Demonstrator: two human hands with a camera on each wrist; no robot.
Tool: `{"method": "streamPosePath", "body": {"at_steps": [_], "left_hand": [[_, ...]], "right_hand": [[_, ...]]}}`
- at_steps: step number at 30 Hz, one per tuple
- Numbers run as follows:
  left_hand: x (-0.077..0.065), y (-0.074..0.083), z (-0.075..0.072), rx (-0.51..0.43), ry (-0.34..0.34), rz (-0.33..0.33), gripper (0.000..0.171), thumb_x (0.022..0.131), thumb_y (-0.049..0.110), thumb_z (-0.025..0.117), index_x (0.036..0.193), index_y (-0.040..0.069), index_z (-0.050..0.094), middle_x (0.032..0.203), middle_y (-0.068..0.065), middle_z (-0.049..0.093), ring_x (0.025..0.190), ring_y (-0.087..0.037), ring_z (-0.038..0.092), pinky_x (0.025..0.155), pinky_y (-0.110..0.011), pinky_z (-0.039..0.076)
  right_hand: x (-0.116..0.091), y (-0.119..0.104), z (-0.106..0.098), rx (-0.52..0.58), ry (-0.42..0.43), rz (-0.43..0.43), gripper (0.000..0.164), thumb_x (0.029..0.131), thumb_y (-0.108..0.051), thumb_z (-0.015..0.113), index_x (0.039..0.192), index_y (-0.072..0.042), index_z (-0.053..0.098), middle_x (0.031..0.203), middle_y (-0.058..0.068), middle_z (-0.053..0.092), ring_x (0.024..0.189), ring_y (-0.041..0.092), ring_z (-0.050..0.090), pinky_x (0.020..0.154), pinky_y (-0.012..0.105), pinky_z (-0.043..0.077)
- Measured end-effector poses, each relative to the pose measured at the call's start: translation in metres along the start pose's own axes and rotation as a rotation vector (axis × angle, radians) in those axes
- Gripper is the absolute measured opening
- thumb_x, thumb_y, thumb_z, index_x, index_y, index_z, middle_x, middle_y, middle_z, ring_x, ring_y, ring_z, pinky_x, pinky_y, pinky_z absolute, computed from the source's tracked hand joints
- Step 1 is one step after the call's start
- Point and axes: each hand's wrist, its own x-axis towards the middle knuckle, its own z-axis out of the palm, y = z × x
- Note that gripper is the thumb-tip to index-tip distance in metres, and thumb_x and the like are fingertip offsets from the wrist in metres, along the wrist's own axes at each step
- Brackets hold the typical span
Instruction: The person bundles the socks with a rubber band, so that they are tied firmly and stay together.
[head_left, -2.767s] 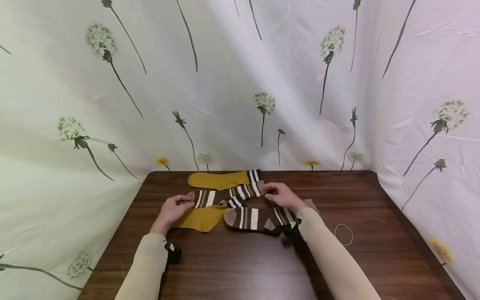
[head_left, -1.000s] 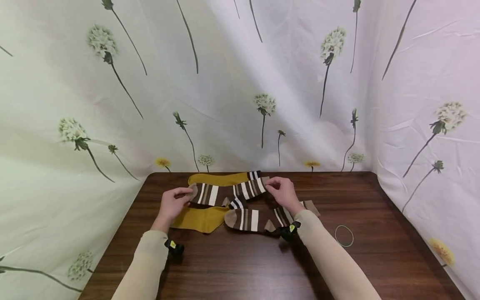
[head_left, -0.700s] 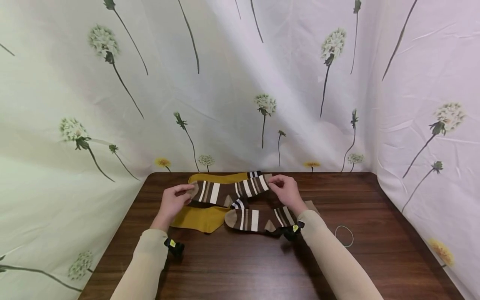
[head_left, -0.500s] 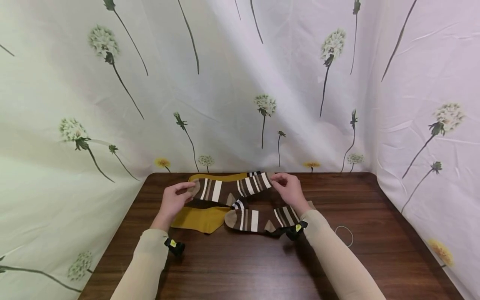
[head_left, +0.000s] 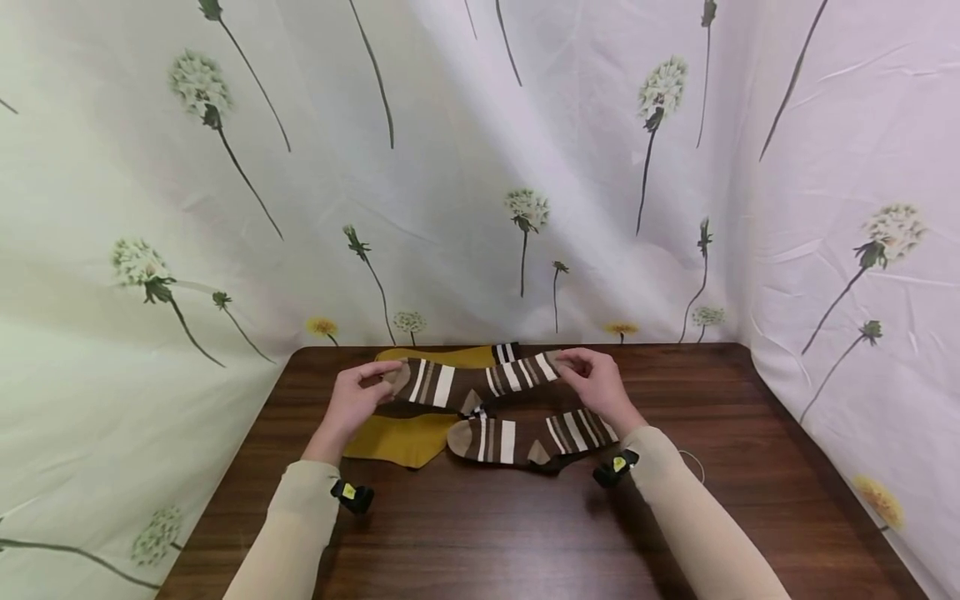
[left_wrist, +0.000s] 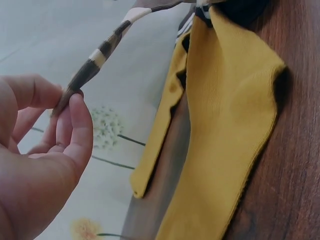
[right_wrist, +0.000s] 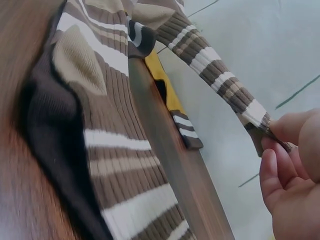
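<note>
Stretched between both hands is a brown striped sock [head_left: 457, 385], lifted off the table with its heel sagging. My left hand [head_left: 356, 400] pinches its tan toe; the left wrist view shows thumb and fingers on the toe tip [left_wrist: 67, 97]. My right hand [head_left: 600, 385] pinches the cuff, seen close in the right wrist view on the cuff edge [right_wrist: 257, 112]. Below lies a second brown striped sock [head_left: 498, 440], partly over something black. One mustard sock [head_left: 397, 439] lies under the raised sock, its cuff mostly hidden. Another mustard sock [head_left: 472, 357] lies behind.
The dark wooden table [head_left: 487, 533] meets a white dandelion-print cloth [head_left: 450, 208] at its back edge. A thin pale loop [head_left: 696, 463] lies to the right, partly hidden by the right sleeve. Black cameras [head_left: 352, 496] sit on both wrists.
Both hands have raised the brown striped sock off the mustard sock, then shifted it a little to the right. The right sleeve now covers part of the loop. The other socks stay put.
</note>
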Motion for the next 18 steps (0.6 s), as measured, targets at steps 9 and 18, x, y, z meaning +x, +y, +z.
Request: {"method": "streamPosePath", "body": {"at_steps": [9, 18], "left_hand": [[-0.006, 0.003, 0.007, 0.015, -0.041, 0.023, 0.044, 0.097, -0.006, 0.058, 0.139, 0.001, 0.067, 0.146, -0.022, 0.059, 0.109, -0.024, 0.064, 0.081, -0.028, 0.061], [-0.010, 0.000, 0.012, 0.054, -0.125, 0.093, 0.044, 0.095, -0.007, 0.060, 0.138, 0.001, 0.068, 0.143, -0.023, 0.060, 0.105, -0.022, 0.067, 0.082, -0.042, 0.063]], "right_hand": [[-0.010, 0.001, -0.013, 0.035, -0.060, -0.002, 0.028, 0.102, -0.013, 0.071, 0.130, -0.013, 0.074, 0.118, 0.009, 0.074, 0.082, 0.018, 0.058, 0.066, 0.028, 0.048], [-0.023, -0.001, -0.026, 0.021, -0.079, 0.006, 0.032, 0.102, -0.007, 0.068, 0.134, -0.010, 0.073, 0.130, 0.012, 0.072, 0.088, 0.018, 0.061, 0.071, 0.027, 0.050]]}}
